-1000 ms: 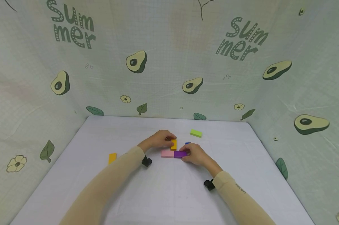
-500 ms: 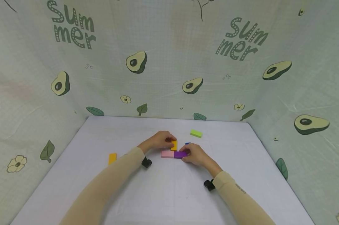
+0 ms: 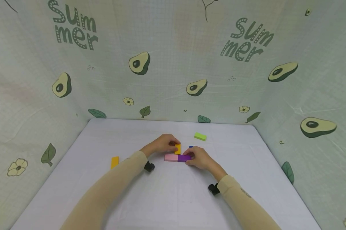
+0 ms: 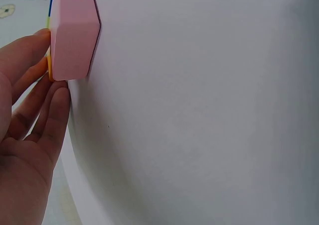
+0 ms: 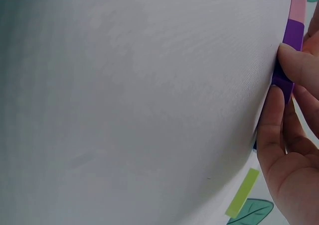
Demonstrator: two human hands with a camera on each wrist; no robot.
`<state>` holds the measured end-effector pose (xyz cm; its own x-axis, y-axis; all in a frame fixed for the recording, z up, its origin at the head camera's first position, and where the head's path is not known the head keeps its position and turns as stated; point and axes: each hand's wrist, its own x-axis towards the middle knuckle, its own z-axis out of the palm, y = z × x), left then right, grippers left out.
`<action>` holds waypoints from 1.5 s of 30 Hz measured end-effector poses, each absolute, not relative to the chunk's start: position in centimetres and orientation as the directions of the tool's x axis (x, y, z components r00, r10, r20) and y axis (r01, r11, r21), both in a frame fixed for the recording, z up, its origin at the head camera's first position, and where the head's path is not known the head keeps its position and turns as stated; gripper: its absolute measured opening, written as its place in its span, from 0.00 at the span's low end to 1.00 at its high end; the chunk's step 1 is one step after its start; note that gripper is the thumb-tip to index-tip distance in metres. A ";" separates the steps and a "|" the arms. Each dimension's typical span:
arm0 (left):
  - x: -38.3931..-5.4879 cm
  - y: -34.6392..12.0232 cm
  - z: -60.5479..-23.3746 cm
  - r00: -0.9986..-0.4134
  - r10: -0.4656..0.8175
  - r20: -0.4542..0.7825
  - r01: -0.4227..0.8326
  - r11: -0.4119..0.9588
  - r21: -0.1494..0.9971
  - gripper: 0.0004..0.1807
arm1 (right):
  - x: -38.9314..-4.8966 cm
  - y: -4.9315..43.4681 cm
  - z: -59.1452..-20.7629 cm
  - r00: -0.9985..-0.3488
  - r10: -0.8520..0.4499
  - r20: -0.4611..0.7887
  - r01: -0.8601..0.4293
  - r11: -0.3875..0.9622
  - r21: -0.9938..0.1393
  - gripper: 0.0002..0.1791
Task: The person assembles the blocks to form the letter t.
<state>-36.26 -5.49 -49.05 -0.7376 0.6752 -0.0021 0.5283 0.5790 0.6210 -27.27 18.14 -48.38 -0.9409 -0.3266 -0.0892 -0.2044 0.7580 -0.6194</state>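
Note:
My left hand (image 3: 165, 143) pinches a yellow-orange block (image 3: 177, 149) that points away from me, its near end right at the row of blocks. That row is a pink block (image 3: 171, 157) and a purple block (image 3: 184, 158) lying end to end on the white table. My right hand (image 3: 200, 158) holds the purple block at its right end, thumb on the near side, as the right wrist view shows. In the left wrist view the pink block (image 4: 75, 36) hides most of the yellow-orange one behind it. A blue block (image 3: 191, 146) shows partly behind my right hand.
A lime green block (image 3: 200, 136) lies farther back on the white table (image 3: 173, 198). Another yellow-orange block (image 3: 114, 161) lies to the left, partly covered by my left sleeve. Cloth walls (image 3: 167, 38) with printed avocados enclose the table at the back and sides.
The yellow-orange block and my left hand have shifted very slightly toward me. My right hand and the pink and purple blocks stay in place.

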 end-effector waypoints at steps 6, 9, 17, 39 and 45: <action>-36.2 -5.4 -49.0 -0.735 0.678 -0.009 0.525 0.578 0.625 0.19 | -27.3 18.2 -48.4 -0.941 -0.328 -0.088 -0.204 0.753 -0.626 0.15; -36.2 -5.5 -49.1 -0.733 0.680 -0.010 0.527 0.578 0.623 0.19 | -27.3 18.2 -48.5 -0.940 -0.329 -0.091 -0.202 0.751 -0.628 0.15; -36.2 -5.5 -49.0 -0.734 0.680 -0.002 0.534 0.578 0.617 0.19 | -27.3 18.2 -48.4 -0.939 -0.336 -0.077 -0.215 0.743 -0.634 0.15; -36.4 -5.6 -49.0 -0.728 0.685 0.005 0.538 0.567 0.624 0.19 | -27.3 18.3 -48.3 -0.935 -0.348 -0.068 -0.230 0.741 -0.631 0.15; -36.4 -5.6 -49.2 -0.728 0.686 0.010 0.545 0.568 0.617 0.19 | -27.4 18.3 -48.4 -0.937 -0.341 -0.076 -0.220 0.746 -0.629 0.15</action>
